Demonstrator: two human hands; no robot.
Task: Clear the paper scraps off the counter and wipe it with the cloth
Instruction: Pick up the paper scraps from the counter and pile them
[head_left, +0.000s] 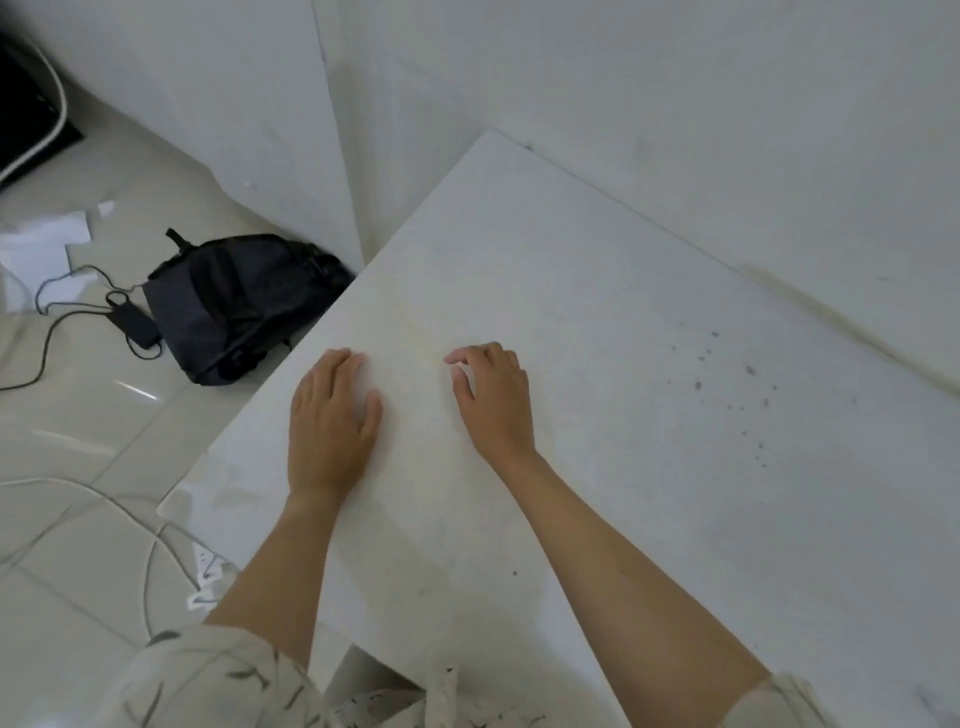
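White stone-look counter (649, 415) fills the right and middle of the head view, butted against pale walls at its far side. Both hands lie on it, near its left edge, palms down.

Left hand (332, 421): fingers straight and together, flat on the surface, holding nothing. Right hand (493, 400): just beside it, a small gap between the two; fingers bent at the knuckles with tips on the counter, thumb tucked toward the left hand. Nothing can be made out in its grasp, though the picture is soft here and a thin white scrap under the fingertips would be hard to tell from the surface.

Surface marks: a scatter of dark specks (748, 384) toward the right, well apart from the hands; a faint yellowish streak (431, 348) runs up from between the hands.

Paper scraps (41, 244): white pieces lie on the tiled floor (78, 426) at far left, well away from the counter. Cloth: none identifiable in view.

Other floor items: dark backpack (234, 306) slumped against the wall corner, touching or nearly touching the counter's left edge; black power adapter (132, 319) with its cable just beside the backpack; white cable (130, 525) looping across the tiles below; white power strip (208, 571) partly hidden under the left forearm.

Patterned light sleeves (208, 675) show at the bottom edge.
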